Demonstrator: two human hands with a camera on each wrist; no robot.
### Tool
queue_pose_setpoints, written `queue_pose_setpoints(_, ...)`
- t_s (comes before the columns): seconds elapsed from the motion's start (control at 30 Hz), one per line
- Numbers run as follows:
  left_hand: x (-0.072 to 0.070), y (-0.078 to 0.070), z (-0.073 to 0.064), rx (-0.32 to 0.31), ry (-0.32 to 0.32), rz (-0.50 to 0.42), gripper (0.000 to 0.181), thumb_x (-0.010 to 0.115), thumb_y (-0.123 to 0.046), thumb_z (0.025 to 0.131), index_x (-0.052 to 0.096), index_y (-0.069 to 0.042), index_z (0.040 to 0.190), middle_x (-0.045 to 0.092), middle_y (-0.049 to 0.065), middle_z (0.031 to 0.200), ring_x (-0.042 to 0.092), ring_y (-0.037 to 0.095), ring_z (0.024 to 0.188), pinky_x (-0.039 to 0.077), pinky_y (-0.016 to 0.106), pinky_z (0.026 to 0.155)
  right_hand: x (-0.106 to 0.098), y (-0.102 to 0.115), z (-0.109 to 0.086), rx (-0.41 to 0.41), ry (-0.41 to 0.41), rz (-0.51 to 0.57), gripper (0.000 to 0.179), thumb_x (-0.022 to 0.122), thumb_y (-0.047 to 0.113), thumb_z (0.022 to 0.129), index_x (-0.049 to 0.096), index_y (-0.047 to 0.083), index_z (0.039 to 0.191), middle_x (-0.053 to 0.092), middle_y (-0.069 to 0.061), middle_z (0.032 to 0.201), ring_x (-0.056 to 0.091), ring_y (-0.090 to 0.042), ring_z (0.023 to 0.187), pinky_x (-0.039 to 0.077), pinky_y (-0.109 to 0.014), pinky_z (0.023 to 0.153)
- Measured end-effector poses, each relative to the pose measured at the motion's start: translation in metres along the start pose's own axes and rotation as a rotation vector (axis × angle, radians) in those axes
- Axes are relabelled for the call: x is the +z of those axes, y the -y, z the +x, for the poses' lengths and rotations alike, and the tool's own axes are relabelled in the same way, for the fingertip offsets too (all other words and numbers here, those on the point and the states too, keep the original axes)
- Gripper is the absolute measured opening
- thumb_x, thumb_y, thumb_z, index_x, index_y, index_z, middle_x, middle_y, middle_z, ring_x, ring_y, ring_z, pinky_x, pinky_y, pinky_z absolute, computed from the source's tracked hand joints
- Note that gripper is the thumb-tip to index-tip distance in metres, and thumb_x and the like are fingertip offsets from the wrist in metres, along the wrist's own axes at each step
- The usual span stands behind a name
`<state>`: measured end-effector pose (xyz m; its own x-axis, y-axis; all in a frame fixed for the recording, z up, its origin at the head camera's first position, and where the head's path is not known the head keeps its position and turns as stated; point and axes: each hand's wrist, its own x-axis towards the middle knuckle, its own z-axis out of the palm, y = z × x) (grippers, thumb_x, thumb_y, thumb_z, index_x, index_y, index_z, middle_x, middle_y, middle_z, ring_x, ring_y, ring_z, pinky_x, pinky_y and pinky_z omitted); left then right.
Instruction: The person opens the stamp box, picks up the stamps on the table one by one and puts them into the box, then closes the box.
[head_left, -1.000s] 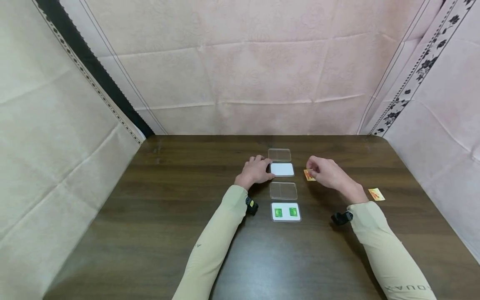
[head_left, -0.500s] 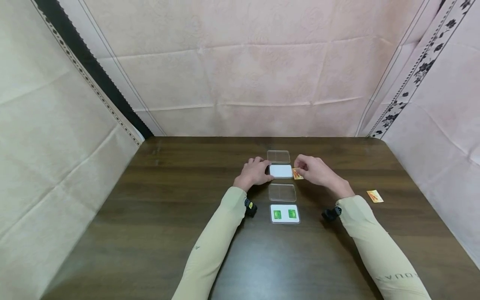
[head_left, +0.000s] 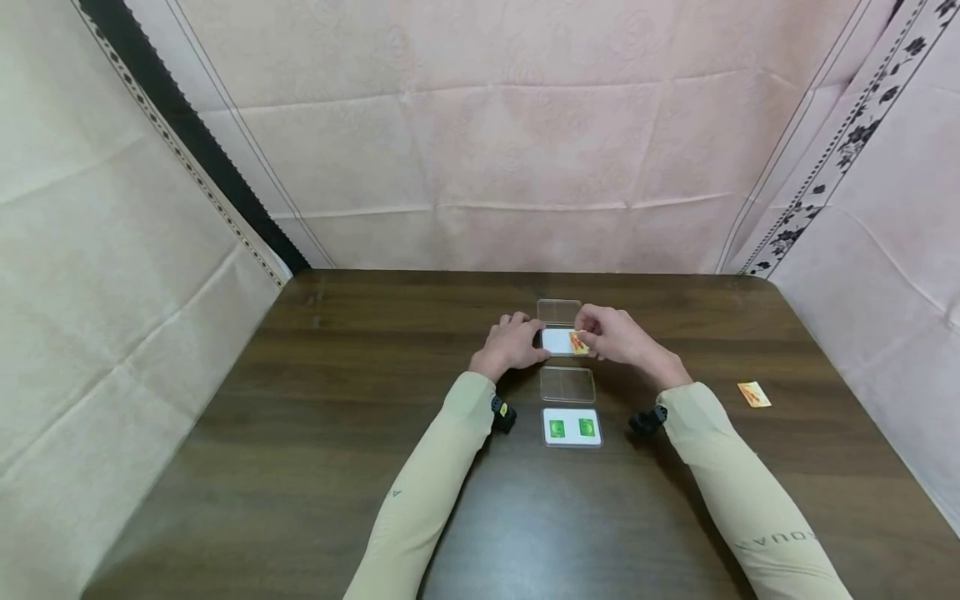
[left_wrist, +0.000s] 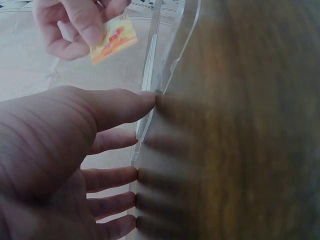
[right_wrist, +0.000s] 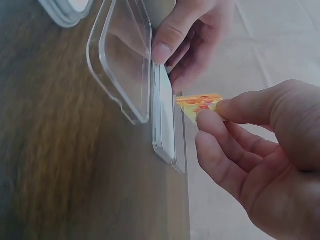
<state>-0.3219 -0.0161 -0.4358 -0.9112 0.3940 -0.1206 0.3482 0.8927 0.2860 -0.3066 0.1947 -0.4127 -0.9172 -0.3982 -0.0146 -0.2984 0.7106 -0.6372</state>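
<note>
My right hand (head_left: pixel 621 337) pinches a small orange-and-yellow stamp (right_wrist: pixel 200 105) between thumb and fingertips. A corner number shows on the stamp (left_wrist: pixel 115 39) in the left wrist view. In the head view it overlaps the right part of a white insert (head_left: pixel 553 342) in the farther clear plastic case. That case's lid (head_left: pixel 558 312) lies open on its far side. At the case's left edge rests my left hand (head_left: pixel 508 344); its fingers (left_wrist: pixel 112 180) are straight and spread, and the thumb touches the rim.
Nearer me lies a second case (head_left: pixel 572 442), its clear lid (head_left: pixel 567 385) open, with two green stamps (head_left: pixel 587 427) on white. Another orange stamp (head_left: pixel 753 394) lies on the brown table (head_left: pixel 262 467) at the right. Pale cloth (head_left: pixel 510 167) hangs behind.
My right hand has moved left with the orange stamp, from the table beside the farther case to over its white insert. The left hand has stayed at the case's edge.
</note>
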Motion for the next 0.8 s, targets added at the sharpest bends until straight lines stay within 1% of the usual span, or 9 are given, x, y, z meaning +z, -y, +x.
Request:
queue_pose_setpoints(0.1,0.000,0.000,0.001,-0.007,-0.002,-0.006,0.059,0.063,-0.045,0.093,0.048,-0.021,0.145,0.043,0.008,0.147,0.041,0.028,0.128,0.037,0.047,0.108,0.002,0.003,0.004,0.002,0.007,0.021,0.005,0.059,0.010,0.098,0.057,0.009,0.102,0.063,-0.012,0.091,0.066,-0.025,0.072,0.055,-0.032,0.061)
queue_pose_setpoints(0.3,0.000,-0.001,0.001,-0.012,0.000,-0.016,0.058,0.063,-0.045,0.093,0.049,-0.020,0.144,0.043,0.008,0.147,0.041,0.028,0.127,0.037,0.047,0.108,0.006,0.006,0.012,0.007,0.020,0.069,0.006,0.059,0.007,0.097,0.057,0.007,0.103,0.060,-0.011,0.091,0.061,-0.021,0.071,0.053,-0.033,0.063)
queue_pose_setpoints(0.4,0.000,-0.001,0.000,-0.012,0.000,-0.021,0.058,0.064,-0.045,0.093,0.049,-0.020,0.144,0.043,0.008,0.147,0.041,0.029,0.127,0.037,0.048,0.109,0.008,0.006,0.014,0.012,0.031,0.087,0.007,0.058,0.007,0.097,0.056,0.007,0.103,0.059,-0.012,0.092,0.061,-0.022,0.072,0.053,-0.033,0.063)
queue_pose_setpoints(0.57,0.001,-0.001,0.001,-0.015,-0.004,-0.023,0.058,0.065,-0.044,0.092,0.050,-0.020,0.143,0.044,0.008,0.146,0.041,0.028,0.126,0.037,0.048,0.109,0.012,0.003,0.019,0.021,0.038,0.108,0.008,0.059,0.008,0.097,0.056,0.008,0.105,0.060,-0.013,0.095,0.064,-0.022,0.074,0.056,-0.035,0.066)
queue_pose_setpoints(0.8,0.002,-0.001,0.001,-0.019,-0.002,-0.009,0.057,0.065,-0.044,0.092,0.051,-0.020,0.142,0.045,0.008,0.145,0.042,0.028,0.125,0.037,0.047,0.108,0.016,-0.001,0.024,0.032,0.058,0.142,0.010,0.060,0.008,0.097,0.056,0.007,0.105,0.062,-0.015,0.096,0.067,-0.023,0.073,0.058,-0.036,0.067)
